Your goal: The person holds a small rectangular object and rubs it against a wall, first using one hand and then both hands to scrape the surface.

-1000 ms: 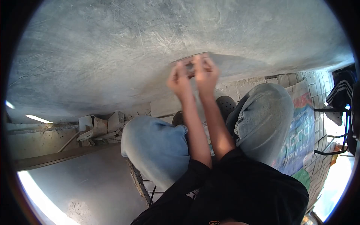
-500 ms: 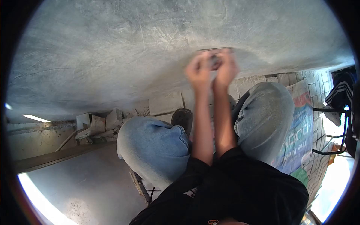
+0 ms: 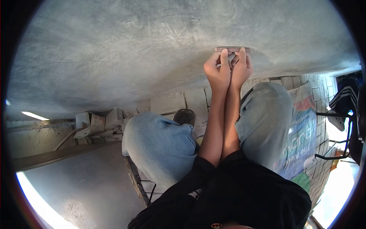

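A thin, flat brownish block [image 3: 233, 49] lies with its face against the large grey surface [image 3: 152, 42]. My left hand [image 3: 218, 68] grips the left part of the block, its thumb on the near edge. Close beside it, my right hand [image 3: 241, 68] holds the right part in the same way. Both wrists nearly touch. The fingers are partly hidden behind the thumbs and palms.
My bent knees in jeans [image 3: 156, 145] flank my forearms. Broken blocks [image 3: 95, 124] lie at the left by a wooden beam [image 3: 65, 154]. A printed banner [image 3: 301, 141] covers paving at the right, near a black metal frame [image 3: 335, 157].
Both hands have moved a little to the right along the grey surface with the block. They were blurred before and now look sharp.
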A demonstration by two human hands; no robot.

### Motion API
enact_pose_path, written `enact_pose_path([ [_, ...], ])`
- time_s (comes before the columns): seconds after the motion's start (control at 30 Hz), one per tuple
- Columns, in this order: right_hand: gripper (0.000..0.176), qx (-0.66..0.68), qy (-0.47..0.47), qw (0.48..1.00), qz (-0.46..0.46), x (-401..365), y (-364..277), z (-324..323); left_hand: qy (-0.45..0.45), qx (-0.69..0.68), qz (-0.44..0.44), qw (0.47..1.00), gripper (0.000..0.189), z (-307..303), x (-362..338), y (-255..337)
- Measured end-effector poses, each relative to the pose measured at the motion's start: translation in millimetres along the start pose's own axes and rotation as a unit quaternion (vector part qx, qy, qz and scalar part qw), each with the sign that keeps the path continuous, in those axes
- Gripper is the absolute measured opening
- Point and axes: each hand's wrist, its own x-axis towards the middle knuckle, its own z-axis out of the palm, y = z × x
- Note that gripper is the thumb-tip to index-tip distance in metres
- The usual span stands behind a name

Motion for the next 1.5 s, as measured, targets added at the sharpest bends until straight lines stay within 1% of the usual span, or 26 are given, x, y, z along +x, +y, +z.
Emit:
enact_pose_path([
  [0.1, 0.022, -0.052, -0.114, 0.989, -0.077, -25, 24, 23, 0.163, 0.041, -0.006, 0.986, 0.021, -31, 11, 13],
  [0.17, 0.023, -0.097, -0.208, 0.972, -0.045, -54, 29, 43, 0.218, 0.069, 0.011, 0.973, 0.022, -59, 20, 42],
  [0.2, 0.023, -0.102, -0.209, 0.971, -0.048, -52, 27, 40, 0.220, 0.064, 0.008, 0.973, 0.022, -58, 18, 41],
  [0.3, 0.023, -0.096, -0.080, 0.992, -0.027, -31, 21, 29, 0.074, 0.060, -0.032, 0.995, 0.022, -51, 18, 25],
  [0.37, 0.022, -0.070, 0.021, 0.997, 0.006, 3, 7, 1, 0.007, 0.129, 0.065, 0.990, 0.022, -9, 9, 5],
  [0.4, 0.021, 0.031, -0.021, 0.999, -0.001, 20, 6, -12, 0.031, 0.130, 0.068, 0.989, 0.022, 12, -5, -3],
  [0.47, 0.020, 0.000, 0.020, 1.000, -0.009, 18, 20, -10, 0.057, 0.125, 0.079, 0.987, 0.022, 15, -8, -11],
  [0.53, 0.019, -0.061, -0.107, 0.991, -0.052, -19, 27, 5, 0.120, 0.069, -0.027, 0.990, 0.024, -25, -2, -9],
  [0.6, 0.020, -0.125, -0.205, 0.971, -0.013, -39, 45, 15, 0.224, -0.007, -0.032, 0.974, 0.024, -52, 5, -1],
  [0.7, 0.021, -0.130, -0.229, 0.965, 0.001, -48, 52, 21, 0.250, 0.016, -0.053, 0.967, 0.023, -65, 8, 3],
  [0.73, 0.021, -0.129, -0.232, 0.964, -0.001, -42, 50, 19, 0.252, 0.015, -0.050, 0.966, 0.023, -59, 9, 2],
  [0.8, 0.019, -0.097, -0.164, 0.981, -0.034, -26, 43, 5, 0.185, 0.084, 0.054, 0.978, 0.022, -37, 6, -3],
  [0.87, 0.019, -0.029, -0.084, 0.995, -0.033, 7, 49, -20, 0.063, 0.108, 0.045, 0.991, 0.021, -14, -2, -4],
  [0.97, 0.019, 0.003, -0.095, 0.995, -0.022, -9, 40, -2, 0.118, 0.097, 0.054, 0.987, 0.020, -16, 0, -2],
  [1.0, 0.019, 0.006, -0.096, 0.995, -0.021, -23, 43, 13, 0.176, 0.078, 0.043, 0.980, 0.021, -32, 7, 0],
  [1.03, 0.022, -0.049, -0.164, 0.984, -0.052, -45, 46, 31, 0.235, 0.060, 0.029, 0.970, 0.021, -54, 13, 4],
  [1.07, 0.025, -0.104, -0.231, 0.964, -0.082, -57, 46, 39, 0.237, 0.062, 0.028, 0.969, 0.021, -65, 14, 10],
  [1.13, 0.026, -0.116, -0.223, 0.964, -0.090, -59, 44, 38, 0.247, -0.059, -0.027, 0.967, 0.023, -74, 16, 22],
  [1.17, 0.026, -0.124, -0.213, 0.964, -0.100, -59, 43, 40, 0.224, -0.054, -0.025, 0.973, 0.023, -70, 17, 19],
  [1.23, 0.024, -0.033, -0.066, 0.996, -0.053, -40, 35, 28, 0.142, 0.019, 0.031, 0.989, 0.021, -40, 10, 19],
  [1.27, 0.024, -0.035, -0.067, 0.996, -0.051, -32, 30, 18, 0.144, 0.020, 0.029, 0.989, 0.021, -29, 7, 14],
  [1.33, 0.022, 0.015, -0.037, 0.998, -0.047, -19, 20, 8, 0.020, 0.053, 0.059, 0.997, 0.019, -16, 5, 1],
  [1.37, 0.022, 0.020, -0.037, 0.998, -0.047, -25, 25, 15, 0.096, 0.049, 0.074, 0.991, 0.020, -28, 9, 7],
  [1.43, 0.023, -0.084, -0.128, 0.987, -0.046, -51, 42, 34, 0.176, -0.006, 0.001, 0.984, 0.021, -58, 13, 19],
  [1.47, 0.023, -0.086, -0.128, 0.987, -0.047, -57, 46, 40, 0.175, -0.008, 0.000, 0.984, 0.021, -74, 18, 19],
  [1.5, 0.024, -0.113, -0.179, 0.976, -0.055, -60, 48, 42, 0.180, -0.027, 0.002, 0.983, 0.022, -89, 20, 14],
])
